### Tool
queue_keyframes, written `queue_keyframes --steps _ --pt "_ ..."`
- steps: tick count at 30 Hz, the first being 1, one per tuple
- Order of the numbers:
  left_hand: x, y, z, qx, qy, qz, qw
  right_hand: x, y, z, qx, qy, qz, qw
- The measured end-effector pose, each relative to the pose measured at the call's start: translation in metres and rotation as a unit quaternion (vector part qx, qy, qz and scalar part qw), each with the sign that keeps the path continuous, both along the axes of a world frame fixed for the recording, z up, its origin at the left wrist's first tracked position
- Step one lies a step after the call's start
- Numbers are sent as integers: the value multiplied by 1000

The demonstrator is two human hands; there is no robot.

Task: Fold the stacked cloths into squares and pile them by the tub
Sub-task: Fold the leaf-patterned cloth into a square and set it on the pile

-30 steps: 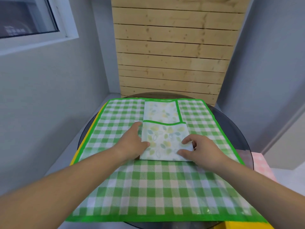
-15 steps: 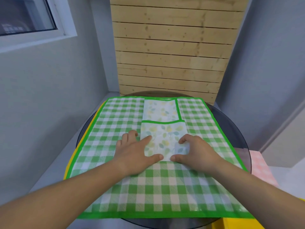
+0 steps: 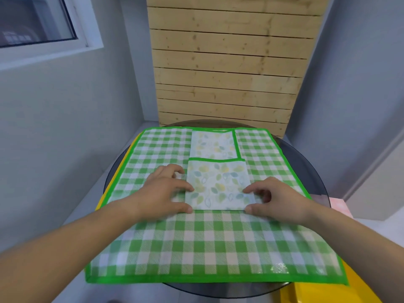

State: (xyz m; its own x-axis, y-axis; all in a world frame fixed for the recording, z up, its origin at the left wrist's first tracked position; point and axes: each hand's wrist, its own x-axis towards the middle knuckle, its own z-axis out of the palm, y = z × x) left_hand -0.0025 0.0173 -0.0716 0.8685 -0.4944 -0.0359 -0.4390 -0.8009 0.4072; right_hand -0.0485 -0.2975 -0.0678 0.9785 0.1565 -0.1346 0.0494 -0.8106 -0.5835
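Holding a folded leaf-print cloth at both sides

The folded leaf-print cloth (image 3: 216, 186), a pale square with green and yellow leaves, lies flat about the middle of the spread green checked cloth (image 3: 196, 243). The left hand (image 3: 162, 191) sits at its left edge, fingers loosely spread. The index tip touches that edge and the thumb tip meets the near left corner, while the other fingers rest on the checks beside it. The right hand (image 3: 277, 200) sits at the right edge with its fingers curled. Its index tip is on top of the cloth and its thumb tip is at the near right corner. Whether this hand pinches the cloth or only presses it I cannot tell.

Just beyond the folded cloth, touching its far edge, is a leaf-print panel (image 3: 213, 145) with a green border along its near and right sides. The checked cloth has a bright green hem and covers most of a round dark glass table (image 3: 310, 171). A yellow cloth (image 3: 109, 189) shows from under it along the left side and again at the near right corner. A pink thing (image 3: 341, 207) shows at the right, past the table's rim.

A wooden slat panel (image 3: 227, 68) stands against the grey walls on the far side, and a window (image 3: 32, 20) is set high on the left.
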Motion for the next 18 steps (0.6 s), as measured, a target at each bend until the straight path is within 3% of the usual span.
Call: queue_keyframes --steps 5,18 --pt "0 -8 6 -31 2 -54 998 -4 7 -4 -17 -74 65 995" --pt "-8 -5 9 -26 -72 -82 994 -9 12 -9 -12 -168 69 983"
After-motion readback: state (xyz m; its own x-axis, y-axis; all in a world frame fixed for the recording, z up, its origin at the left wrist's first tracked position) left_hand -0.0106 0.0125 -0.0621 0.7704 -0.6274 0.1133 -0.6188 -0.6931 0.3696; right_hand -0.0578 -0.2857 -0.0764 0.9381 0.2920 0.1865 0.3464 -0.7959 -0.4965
